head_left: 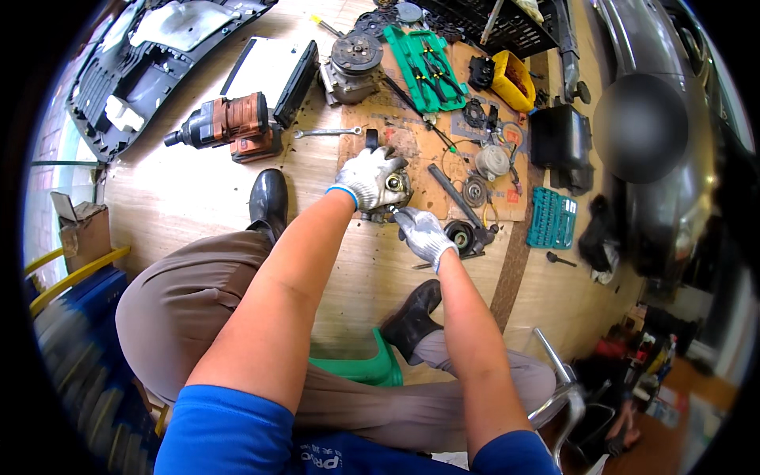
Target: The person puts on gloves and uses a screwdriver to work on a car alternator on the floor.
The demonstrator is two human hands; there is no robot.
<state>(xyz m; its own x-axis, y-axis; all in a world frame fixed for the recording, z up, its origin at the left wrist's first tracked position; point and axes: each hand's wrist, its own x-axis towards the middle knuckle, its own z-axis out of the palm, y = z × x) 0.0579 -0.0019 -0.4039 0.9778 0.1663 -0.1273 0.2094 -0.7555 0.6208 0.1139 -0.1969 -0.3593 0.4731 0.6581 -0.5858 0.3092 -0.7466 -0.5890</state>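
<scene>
My left hand [366, 175], in a white knit glove, clamps down on a round metal compressor part [395, 187] lying on a sheet of cardboard [412, 146] on the wooden floor. My right hand [423, 234], gloved too, grips a thin metal tool [393, 210] whose tip meets the lower edge of that part. The part's underside is hidden by my left hand.
An orange impact wrench [226, 123], a spanner [326, 132], a second compressor [354, 66], a green pliers tray [425, 66], a yellow box [513, 80] and a teal socket holder [552, 218] lie around. Pulleys and rings are scattered on the cardboard. A green stool [360, 366] stands under me.
</scene>
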